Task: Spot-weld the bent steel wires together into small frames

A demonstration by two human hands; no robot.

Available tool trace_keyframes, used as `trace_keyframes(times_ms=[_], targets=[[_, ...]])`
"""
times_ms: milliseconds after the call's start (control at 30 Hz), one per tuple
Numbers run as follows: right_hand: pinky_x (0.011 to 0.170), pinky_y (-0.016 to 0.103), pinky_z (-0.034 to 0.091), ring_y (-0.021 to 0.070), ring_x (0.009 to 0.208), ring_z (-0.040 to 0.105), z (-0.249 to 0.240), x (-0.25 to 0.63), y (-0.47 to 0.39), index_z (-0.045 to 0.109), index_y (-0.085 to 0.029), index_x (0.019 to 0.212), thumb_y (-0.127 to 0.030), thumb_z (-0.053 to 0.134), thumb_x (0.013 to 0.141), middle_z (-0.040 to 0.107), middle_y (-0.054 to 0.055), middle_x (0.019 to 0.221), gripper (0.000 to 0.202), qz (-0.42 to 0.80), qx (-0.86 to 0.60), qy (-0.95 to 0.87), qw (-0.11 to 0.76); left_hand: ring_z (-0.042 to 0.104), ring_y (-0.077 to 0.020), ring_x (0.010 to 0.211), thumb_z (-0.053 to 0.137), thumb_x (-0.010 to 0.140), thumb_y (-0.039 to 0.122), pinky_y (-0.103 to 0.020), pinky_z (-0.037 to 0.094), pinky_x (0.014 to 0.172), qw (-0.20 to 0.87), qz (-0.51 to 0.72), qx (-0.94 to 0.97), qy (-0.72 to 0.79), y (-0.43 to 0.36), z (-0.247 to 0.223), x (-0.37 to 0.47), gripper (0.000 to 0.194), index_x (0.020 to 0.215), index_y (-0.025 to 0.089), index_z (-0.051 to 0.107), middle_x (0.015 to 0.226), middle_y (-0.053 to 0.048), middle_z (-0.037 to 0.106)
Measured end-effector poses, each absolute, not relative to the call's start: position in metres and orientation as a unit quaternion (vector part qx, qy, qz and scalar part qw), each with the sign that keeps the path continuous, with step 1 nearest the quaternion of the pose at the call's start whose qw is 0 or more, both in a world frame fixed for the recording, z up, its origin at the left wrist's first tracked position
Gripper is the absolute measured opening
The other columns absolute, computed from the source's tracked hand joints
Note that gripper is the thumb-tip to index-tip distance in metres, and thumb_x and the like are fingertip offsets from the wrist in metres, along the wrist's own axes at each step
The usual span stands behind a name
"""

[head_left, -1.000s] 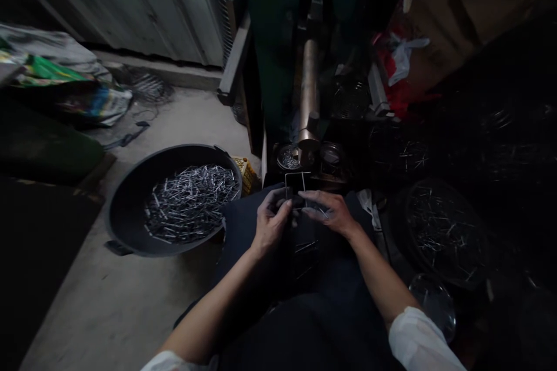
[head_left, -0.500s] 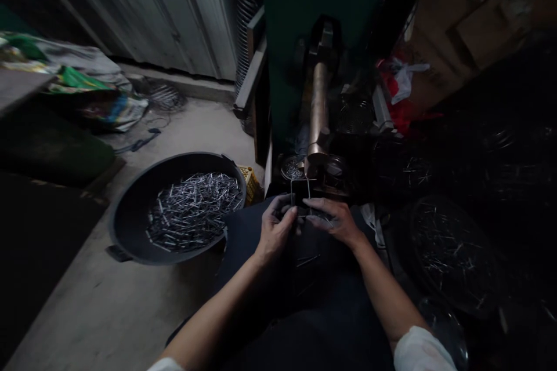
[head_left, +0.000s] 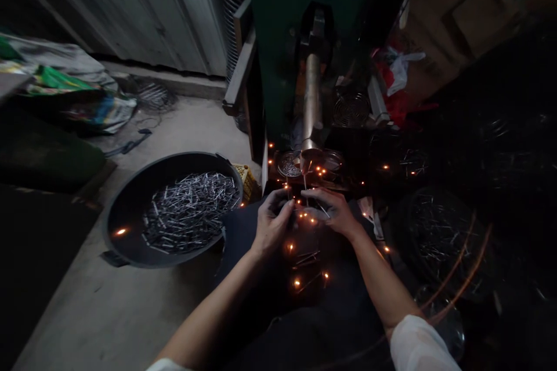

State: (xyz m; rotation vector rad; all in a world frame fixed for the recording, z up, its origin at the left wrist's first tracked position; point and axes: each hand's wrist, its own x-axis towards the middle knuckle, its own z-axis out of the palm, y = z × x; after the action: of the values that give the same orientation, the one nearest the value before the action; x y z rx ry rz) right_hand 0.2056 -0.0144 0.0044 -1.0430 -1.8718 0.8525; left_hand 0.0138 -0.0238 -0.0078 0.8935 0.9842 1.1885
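My left hand (head_left: 270, 221) and my right hand (head_left: 334, 213) are close together below the brass-coloured cylindrical arm (head_left: 312, 95) of a machine. Between them they pinch a thin bent metal wire piece (head_left: 305, 184), whose upright legs point toward the arm's lower end. A further thin rod (head_left: 322, 208) shows at the right fingers; whether it belongs to the same piece I cannot tell. Bright orange sparks (head_left: 321, 171) scatter around the hands and over the dark cloth on my lap. A few loose wire pieces (head_left: 307, 256) lie on that cloth.
On the left stands a large black pan (head_left: 122, 203) holding a heap of wire pieces (head_left: 191, 211), with a yellow crate (head_left: 244, 181) behind it. A round dish (head_left: 288, 165) of small metal parts sits beside the arm. More wire pieces (head_left: 439, 232) lie in a dark container at right.
Sparks have burst out from beneath the arm, some streaking to the lower right. My hands stay on the wire piece, almost in place. The view has shifted slightly.
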Motion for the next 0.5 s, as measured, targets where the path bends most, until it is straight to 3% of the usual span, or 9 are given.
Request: trace_keyframes(times_ms=[67, 133, 233, 500], targets=[[0.088, 0.032, 0.055, 0.0201, 0.095, 0.07, 0.003, 0.206, -0.009, 0.068, -0.025, 0.12, -0.035, 0.079, 0.084, 0.074, 0.005, 0.104, 0.039, 0.321, -0.448, -0.712, 0.435, 0.057, -0.01, 0.046, 0.076, 0.08, 0.041, -0.021, 0.048, 0.045, 0.622, 0.519, 0.396, 0.433, -0.013, -0.006, 0.013, 0.04, 0.109, 0.018, 0.061, 0.068, 0.003, 0.066], [0.08, 0.029, 0.053, 0.0185, 0.084, 0.068, 0.004, 0.208, 0.0, 0.071, -0.021, 0.103, -0.036, 0.08, 0.083, 0.072, 0.003, 0.09, 0.026, 0.312, -0.473, -0.686, 0.457, 0.058, -0.0105, 0.045, 0.077, 0.079, 0.041, -0.021, 0.048, 0.045, 0.617, 0.522, 0.401, 0.431, 0.002, -0.003, 0.014, 0.04, 0.108, 0.018, 0.061, 0.066, 0.003, 0.066], [0.075, 0.028, 0.05, 0.0171, 0.078, 0.066, 0.006, 0.209, 0.014, 0.071, -0.019, 0.084, -0.036, 0.072, 0.089, 0.07, 0.002, 0.082, 0.017, 0.33, -0.489, -0.659, 0.466, 0.058, -0.0109, 0.044, 0.077, 0.078, 0.042, -0.021, 0.047, 0.043, 0.612, 0.535, 0.398, 0.425, 0.024, -0.001, 0.017, 0.042, 0.108, 0.017, 0.061, 0.065, 0.003, 0.066], [0.074, 0.027, 0.048, 0.0168, 0.078, 0.064, 0.004, 0.206, 0.036, 0.072, -0.019, 0.086, -0.039, 0.068, 0.089, 0.07, 0.001, 0.082, 0.021, 0.357, -0.508, -0.613, 0.488, 0.056, -0.0092, 0.041, 0.079, 0.074, 0.04, -0.02, 0.046, 0.04, 0.631, 0.552, 0.362, 0.407, 0.05, -0.001, 0.022, 0.046, 0.108, 0.017, 0.059, 0.065, 0.004, 0.063]])
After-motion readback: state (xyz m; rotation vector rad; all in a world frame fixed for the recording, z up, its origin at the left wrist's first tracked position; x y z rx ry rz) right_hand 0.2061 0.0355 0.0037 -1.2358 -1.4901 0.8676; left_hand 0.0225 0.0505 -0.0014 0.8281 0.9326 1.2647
